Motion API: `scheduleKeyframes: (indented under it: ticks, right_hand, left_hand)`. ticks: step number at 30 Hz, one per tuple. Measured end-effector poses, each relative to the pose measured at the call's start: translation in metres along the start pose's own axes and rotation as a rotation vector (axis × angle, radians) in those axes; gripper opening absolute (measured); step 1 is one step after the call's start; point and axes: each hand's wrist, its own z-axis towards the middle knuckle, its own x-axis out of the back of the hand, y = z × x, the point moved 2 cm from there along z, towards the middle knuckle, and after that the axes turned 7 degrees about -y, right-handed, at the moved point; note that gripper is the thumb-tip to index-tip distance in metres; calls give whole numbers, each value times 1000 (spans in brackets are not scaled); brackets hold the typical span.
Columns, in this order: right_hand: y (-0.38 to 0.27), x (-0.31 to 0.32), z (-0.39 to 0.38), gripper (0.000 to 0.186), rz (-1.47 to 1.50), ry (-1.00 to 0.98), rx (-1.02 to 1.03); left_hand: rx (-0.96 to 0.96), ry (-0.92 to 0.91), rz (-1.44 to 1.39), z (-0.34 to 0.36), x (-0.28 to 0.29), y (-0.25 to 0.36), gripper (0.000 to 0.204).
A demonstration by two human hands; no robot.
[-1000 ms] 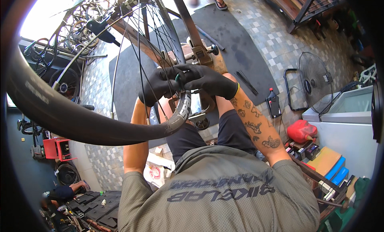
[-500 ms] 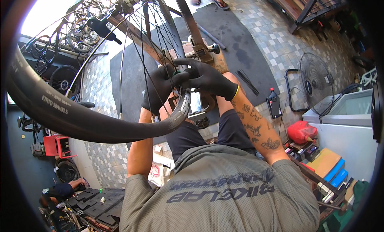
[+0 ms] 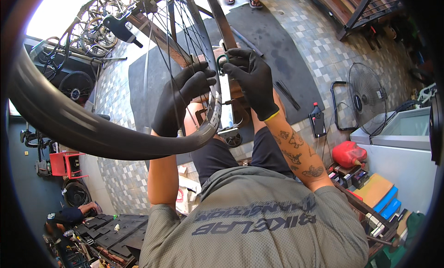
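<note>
A bicycle wheel (image 3: 118, 141) with a black tire and thin spokes curves across the left side. It is mounted in a metal truing stand (image 3: 226, 36) between my legs. My left hand (image 3: 182, 94), in a black glove, is behind some of the spokes. Its fingers are curled, with their tips at the rim; the exact contact is partly hidden. Right of the rim, my right hand (image 3: 253, 78), gloved too, pinches a small green spoke wrench (image 3: 222, 61). The wrench is close beside the rim, in front of the stand's upright.
Loose dark spokes (image 3: 287, 94) and a bottle (image 3: 317, 111) lie to the right, near a standing fan (image 3: 365, 98). A red jug (image 3: 349, 153) stands beside a white chest (image 3: 393, 161). Several bicycles (image 3: 95, 34) are at the far left. Another person's feet (image 3: 254, 1) are at the top.
My hands have moved apart: the right went right and up with the spoke wrench, the left stays at the rim. The wheel has turned a little, its tire now blurred.
</note>
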Motion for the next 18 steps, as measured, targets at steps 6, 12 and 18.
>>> scheduleKeyframes:
  ticks: [6,12,18]
  right_hand:
    - [8,-7,-17,38,-82,-224,-120]
    - [16,-5,-13,45,-121,-303,-196]
    - [18,-8,-11,46,-83,-344,-223]
  left_hand:
    - [-27,20,71,34,13,-29,67]
    - [-66,33,52,42,20,-40,60]
    - [-69,38,53,42,20,-41,64]
